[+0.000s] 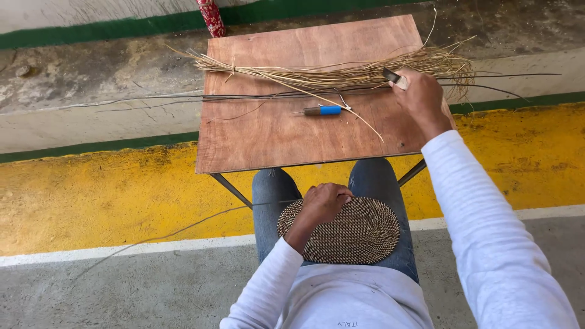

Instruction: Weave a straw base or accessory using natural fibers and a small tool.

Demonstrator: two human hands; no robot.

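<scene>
An oval woven mat (359, 234) lies on my lap, across my blue jeans. My left hand (324, 203) rests on its near-left part, fingers curled over the weave and a thin dark strand. My right hand (420, 97) reaches over the small wooden table (274, 134) and is closed on a small dark-handled tool (393, 77). That tool sits against a tied bundle of dry straw-coloured fibres (329, 74) lying across the table. A small tool with a blue and brown handle (323, 111) lies on the table near the middle.
Long thin dark rods (256, 95) stretch across the table and stick out past both sides. A red patterned post (211, 17) stands behind the table. The floor has yellow (91, 195), white and green painted bands on grey concrete.
</scene>
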